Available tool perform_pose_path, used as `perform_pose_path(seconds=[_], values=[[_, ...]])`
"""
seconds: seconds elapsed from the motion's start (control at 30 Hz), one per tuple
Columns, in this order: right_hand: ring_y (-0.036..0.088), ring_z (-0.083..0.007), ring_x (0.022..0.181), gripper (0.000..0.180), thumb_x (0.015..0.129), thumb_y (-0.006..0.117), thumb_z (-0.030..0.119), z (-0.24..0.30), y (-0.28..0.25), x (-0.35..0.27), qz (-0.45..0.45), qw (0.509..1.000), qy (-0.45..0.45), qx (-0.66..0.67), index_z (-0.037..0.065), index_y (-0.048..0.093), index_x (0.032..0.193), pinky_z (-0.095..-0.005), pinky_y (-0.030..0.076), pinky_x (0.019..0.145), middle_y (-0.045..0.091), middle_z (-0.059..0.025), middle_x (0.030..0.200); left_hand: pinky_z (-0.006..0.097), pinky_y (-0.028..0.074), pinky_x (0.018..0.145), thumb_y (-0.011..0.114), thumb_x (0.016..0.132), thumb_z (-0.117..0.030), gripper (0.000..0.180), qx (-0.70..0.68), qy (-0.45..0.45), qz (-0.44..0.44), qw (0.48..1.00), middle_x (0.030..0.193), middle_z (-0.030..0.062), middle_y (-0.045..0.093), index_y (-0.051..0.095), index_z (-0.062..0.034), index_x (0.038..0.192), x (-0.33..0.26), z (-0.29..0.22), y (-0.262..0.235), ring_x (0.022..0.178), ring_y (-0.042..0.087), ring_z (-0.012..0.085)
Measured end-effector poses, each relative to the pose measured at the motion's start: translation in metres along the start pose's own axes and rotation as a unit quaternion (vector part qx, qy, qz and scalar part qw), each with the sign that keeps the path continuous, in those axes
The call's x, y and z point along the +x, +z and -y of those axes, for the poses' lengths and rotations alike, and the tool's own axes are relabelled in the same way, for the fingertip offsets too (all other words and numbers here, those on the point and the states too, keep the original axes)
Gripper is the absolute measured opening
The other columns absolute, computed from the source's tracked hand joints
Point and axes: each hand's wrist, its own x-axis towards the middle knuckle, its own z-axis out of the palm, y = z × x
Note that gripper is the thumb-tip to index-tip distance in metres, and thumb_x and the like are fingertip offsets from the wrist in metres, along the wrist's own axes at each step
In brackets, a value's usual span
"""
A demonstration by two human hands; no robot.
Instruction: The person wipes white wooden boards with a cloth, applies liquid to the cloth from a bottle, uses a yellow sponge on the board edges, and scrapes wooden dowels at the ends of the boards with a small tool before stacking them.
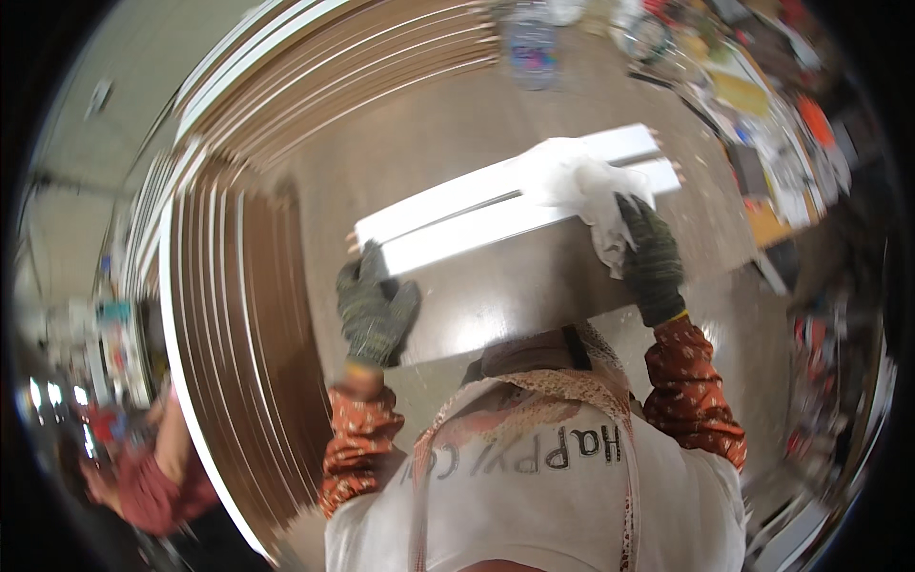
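Observation:
Two white boards [457, 225] lie side by side across the brown worktable [457, 296], with a narrow dark gap between them and small peg-like tips at their ends. My left hand [376, 310], in a dark green knit glove, rests at the near board's left end, its thumb spread away from the fingers. In a matching glove, my right hand [653, 257] is closed on a crumpled white cloth [581, 186]. The cloth lies over the boards toward their right end and hangs down at the near side. My right fingertips are partly hidden by it.
Stacked brown panels with white edges [238, 315] stand along the left, and more strips [381, 71] lie at the back. A clear bottle [531, 48] stands at the far edge. Clutter [753, 105] covers the right side. Another person's sleeve [162, 486] shows at lower left.

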Motion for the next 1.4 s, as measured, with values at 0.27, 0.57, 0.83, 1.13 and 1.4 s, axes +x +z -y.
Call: perform_pose_path(seconds=[0.27,0.57,0.83,1.13,1.4], values=[[0.056,-0.0219,0.105,0.062,0.083,0.057,0.02,0.041,0.013,-0.039,-0.011,0.998,-0.043,-0.04,0.017,0.036,0.141,-0.046,0.046,0.087,0.048,-0.016,0.132,0.047,0.04,0.091,0.077,0.067,-0.043,0.069,0.071,0.076,0.098,0.99,0.103,0.0164,0.059,0.056,-0.0098,0.123,-0.025,-0.017,-0.001,0.101,0.052,0.0348],[0.045,-0.0274,0.123,0.047,0.086,0.053,0.022,0.106,0.01,0.002,0.144,0.94,-0.253,0.177,0.019,0.049,0.134,-0.0417,0.038,0.103,0.047,-0.0132,0.134,0.047,0.045,0.085,0.08,0.065,-0.041,0.074,0.043,0.145,0.103,0.983,0.112,0.0208,0.055,0.052,-0.0009,0.121,-0.046,-0.031,0.003,0.097,0.055,0.0408],[0.055,-0.0242,0.114,0.046,0.087,0.061,0.016,-0.037,-0.086,-0.02,-0.235,0.851,0.038,0.469,0.005,0.052,0.13,-0.0384,0.043,0.098,0.057,-0.0146,0.124,0.048,0.045,0.089,0.077,0.064,-0.034,0.072,-0.066,0.073,0.123,0.987,0.111,0.0184,0.056,0.05,-0.0093,0.126,-0.101,-0.106,0.015,0.102,0.055,0.039],[0.055,-0.0281,0.111,0.047,0.083,0.058,0.006,-0.152,-0.105,-0.026,-0.26,0.96,0.093,0.053,0.003,0.052,0.129,-0.038,0.043,0.097,0.058,-0.0158,0.119,0.045,0.042,0.076,0.071,0.065,-0.022,0.061,0.159,-0.078,0.245,0.953,0.096,0.0153,0.054,0.047,-0.0126,0.121,-0.084,-0.178,0.017,0.092,0.054,0.0339],[0.049,-0.0255,0.116,0.051,0.076,0.067,0.03,-0.111,-0.071,-0.018,0.069,0.993,-0.09,-0.023,0.031,0.057,0.126,-0.0487,0.038,0.1,0.048,-0.0111,0.134,0.044,0.043,0.085,0.07,0.065,-0.019,0.059,0.208,-0.144,0.222,0.942,0.106,0.017,0.055,0.049,-0.0104,0.119,-0.168,-0.191,0.032,0.1,0.055,0.0333]])
